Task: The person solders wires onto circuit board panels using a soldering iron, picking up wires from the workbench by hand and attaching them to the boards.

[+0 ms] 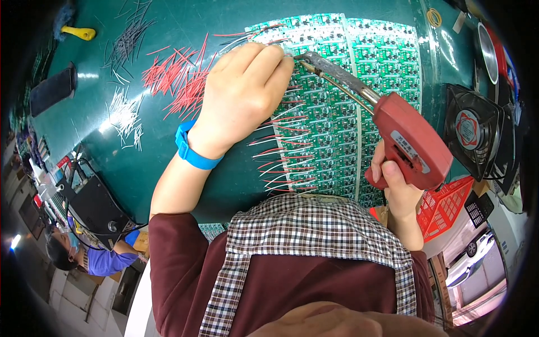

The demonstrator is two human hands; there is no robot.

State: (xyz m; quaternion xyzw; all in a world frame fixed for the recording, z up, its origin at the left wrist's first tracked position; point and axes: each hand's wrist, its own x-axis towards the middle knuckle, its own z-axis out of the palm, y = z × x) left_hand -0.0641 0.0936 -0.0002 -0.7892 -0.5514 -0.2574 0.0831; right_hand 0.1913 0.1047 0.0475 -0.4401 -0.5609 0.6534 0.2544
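My right hand (400, 188) grips the handle of a red soldering gun (412, 140). Its dark tip reaches left to the fingertips of my left hand (247, 92), over the upper left part of a panel of green circuit boards (337, 112). The left hand wears a blue wristband and its fingers are pinched together; what they hold is hidden. Red and white wires (286, 163) stick out from the boards' left edge below that hand, and red and black wires (247, 36) above it. A heap of loose red wires (177, 81) lies beside the left hand.
Black wires (132, 42) and white wires (124, 115) lie on the green table (185, 17) at left. A dark phone-like slab (53, 91) and a yellow-handled brush (78, 32) sit farther left. A black fan (474, 132) and red basket (449, 208) stand right. Another person (109, 261) is at lower left.
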